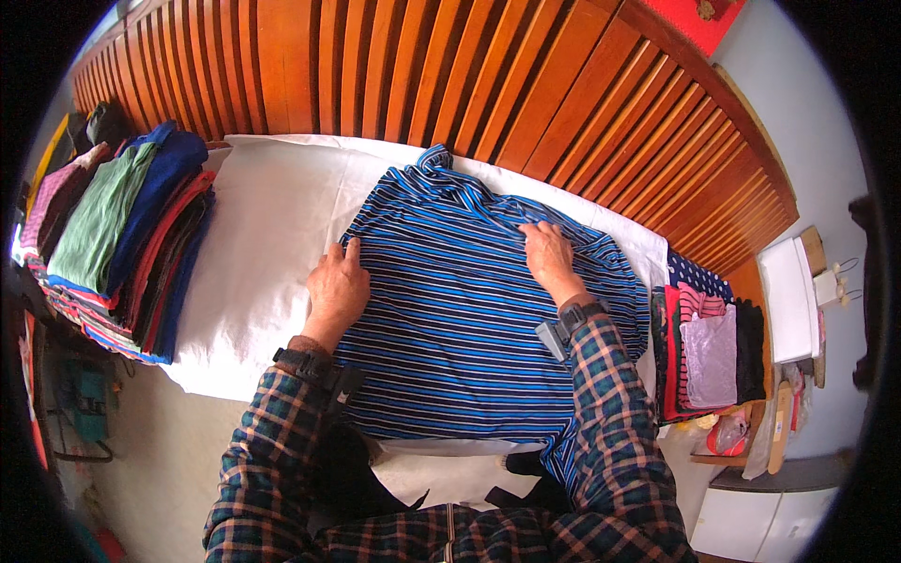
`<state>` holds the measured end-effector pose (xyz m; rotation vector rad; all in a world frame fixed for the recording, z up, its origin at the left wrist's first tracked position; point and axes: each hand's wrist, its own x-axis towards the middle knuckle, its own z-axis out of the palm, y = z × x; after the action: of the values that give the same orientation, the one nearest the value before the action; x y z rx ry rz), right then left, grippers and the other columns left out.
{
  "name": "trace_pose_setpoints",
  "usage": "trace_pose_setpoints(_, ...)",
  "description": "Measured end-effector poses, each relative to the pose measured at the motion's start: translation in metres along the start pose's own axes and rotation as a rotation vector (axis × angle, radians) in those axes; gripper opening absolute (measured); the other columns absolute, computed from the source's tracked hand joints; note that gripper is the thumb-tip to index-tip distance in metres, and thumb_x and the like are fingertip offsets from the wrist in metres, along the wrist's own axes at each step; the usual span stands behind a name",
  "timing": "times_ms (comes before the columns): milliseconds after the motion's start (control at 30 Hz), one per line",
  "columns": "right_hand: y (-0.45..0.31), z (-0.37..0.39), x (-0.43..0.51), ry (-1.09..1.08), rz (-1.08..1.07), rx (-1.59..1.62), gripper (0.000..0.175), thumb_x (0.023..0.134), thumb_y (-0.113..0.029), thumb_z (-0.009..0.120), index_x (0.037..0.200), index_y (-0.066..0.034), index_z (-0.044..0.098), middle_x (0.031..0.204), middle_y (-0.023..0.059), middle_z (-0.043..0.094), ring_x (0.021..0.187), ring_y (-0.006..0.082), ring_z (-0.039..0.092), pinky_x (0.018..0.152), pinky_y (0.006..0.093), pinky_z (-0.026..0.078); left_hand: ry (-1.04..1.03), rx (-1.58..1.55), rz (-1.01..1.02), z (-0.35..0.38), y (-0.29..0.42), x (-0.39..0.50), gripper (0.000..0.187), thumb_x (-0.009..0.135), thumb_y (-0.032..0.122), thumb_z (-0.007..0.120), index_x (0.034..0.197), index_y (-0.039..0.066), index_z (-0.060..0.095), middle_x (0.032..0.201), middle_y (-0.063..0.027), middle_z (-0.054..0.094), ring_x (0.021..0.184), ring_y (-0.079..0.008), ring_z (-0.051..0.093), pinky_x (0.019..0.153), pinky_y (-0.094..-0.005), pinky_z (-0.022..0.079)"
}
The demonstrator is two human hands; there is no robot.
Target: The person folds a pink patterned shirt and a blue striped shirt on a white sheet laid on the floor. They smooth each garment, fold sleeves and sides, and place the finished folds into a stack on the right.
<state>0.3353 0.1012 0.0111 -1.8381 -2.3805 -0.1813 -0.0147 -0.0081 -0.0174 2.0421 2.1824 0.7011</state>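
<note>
A blue, black and white striped knit top [450, 317] lies spread on a white sheet [274, 204]. My left hand [339, 288] is at the garment's left edge, its fingers bent around the fabric there. Higher up on the right, my right hand [552, 257] has its curled fingers in the cloth, where the fabric is bunched and slightly blurred. The far edge of the top is crumpled, with a rolled bit sticking up. A lower right corner hangs towards my lap, partly hidden by my right sleeve.
A tall stack of folded clothes [134, 232] stands at the left. Another folded pile [707, 352] sits at the right, beside a wooden ledge holding plastic bags. A slatted wooden headboard [450, 70] curves along the far side. A white cabinet [767, 517] is at lower right.
</note>
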Motion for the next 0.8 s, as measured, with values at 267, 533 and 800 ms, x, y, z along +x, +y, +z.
trace_pose_setpoints(267,-0.009,0.0,0.012,-0.012,0.07,-0.079,0.057,0.09,-0.022,0.07,0.14,-0.0084,0.047,0.128,0.0135,0.058,0.121,0.0339,0.054,0.097,0.0535,0.046,-0.008,0.003,-0.015,-0.002,0.001,0.001,0.05,0.084,0.012,0.062,0.133,0.008,0.057,0.107,-0.0172,0.061,0.096,-0.0364,0.064,0.081,-0.0492,0.054)
trace_pose_setpoints(533,-0.029,0.007,0.012,-0.029,0.004,0.027,0.049,0.09,-0.024,0.07,0.133,-0.0065,0.052,0.132,0.0146,0.057,0.122,0.0355,0.054,0.097,0.0523,0.048,-0.011,-0.002,-0.02,-0.004,0.001,0.0,0.049,0.085,0.013,0.062,0.134,0.008,0.056,0.109,-0.0179,0.062,0.097,-0.0366,0.065,0.081,-0.0494,0.054)
trace_pose_setpoints(800,-0.07,-0.001,0.006,0.14,-0.322,0.145,0.029,0.091,-0.006,0.059,0.121,-0.0061,0.058,0.12,0.0106,0.062,0.114,0.0313,0.058,0.097,0.0455,0.049,-0.034,-0.014,-0.047,-0.004,0.001,0.001,0.05,0.087,0.014,0.061,0.136,0.008,0.054,0.109,-0.0179,0.061,0.098,-0.0364,0.065,0.081,-0.0498,0.054)
